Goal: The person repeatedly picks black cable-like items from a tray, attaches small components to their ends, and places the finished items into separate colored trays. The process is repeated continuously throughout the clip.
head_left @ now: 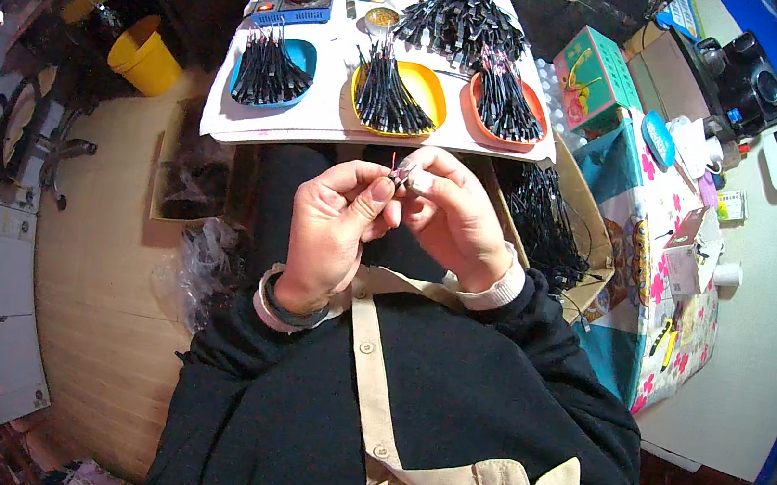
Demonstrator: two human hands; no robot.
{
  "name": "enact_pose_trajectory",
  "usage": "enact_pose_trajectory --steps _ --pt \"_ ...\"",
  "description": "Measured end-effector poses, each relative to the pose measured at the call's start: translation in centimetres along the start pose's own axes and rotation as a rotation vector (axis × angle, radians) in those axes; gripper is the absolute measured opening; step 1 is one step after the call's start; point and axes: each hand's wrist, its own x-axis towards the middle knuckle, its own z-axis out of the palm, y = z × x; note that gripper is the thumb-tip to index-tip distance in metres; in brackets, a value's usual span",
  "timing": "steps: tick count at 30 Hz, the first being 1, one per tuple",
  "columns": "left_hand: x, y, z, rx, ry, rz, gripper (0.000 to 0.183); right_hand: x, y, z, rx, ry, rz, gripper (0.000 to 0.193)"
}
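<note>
- Just beyond the person's lap, near the front edge of the white table (324, 134), both hands are meeting fingertip to fingertip around a small piece (399, 177), too tiny to make out clearly.
- The left hand (335, 221) is pinching that piece narrowly between thumb and forefinger, its other fingers curling underneath.
- The right hand (455, 210) is gripping it from the other side, also with thumb and forefinger close together.
- A thin reddish wire (394, 160) is sticking upward from between the fingertips.
- On the table, three trays are standing in a row: a blue tray (310, 60) at left, a yellow tray (436, 88) in the middle and an orange tray (541, 118) at right, each carrying a bundle of black cables (271, 73).
- Behind them, a large heap of black cables (464, 21) is spreading over the far right part.
- A blue device (298, 14) is sitting behind the blue tray, and a small round dish (382, 19) is resting behind the yellow one.
- Right of the hands, a cardboard box (596, 224) is holding more black cables.
</note>
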Motion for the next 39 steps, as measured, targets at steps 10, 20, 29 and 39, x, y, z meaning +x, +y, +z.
enact_pose_trajectory --steps 10,20,29,39 --pt "0.2 0.7 -0.7 -0.091 -0.106 -0.197 0.016 -0.5 -1.9 0.6 -0.457 -0.051 -0.148 0.014" --pt "0.8 0.5 -1.8 0.667 -0.216 0.043 0.014 0.5 -1.0 -1.0 0.002 0.001 0.265 0.01" --pt "4.3 -1.0 -5.2 0.135 0.025 -0.133 0.013 13.1 -12.0 -10.5 -1.228 0.269 -0.185 0.024" --pt "6.7 -1.6 -7.5 0.103 0.078 -0.223 0.012 33.7 -19.9 -17.6 -2.565 0.481 -0.24 0.03"
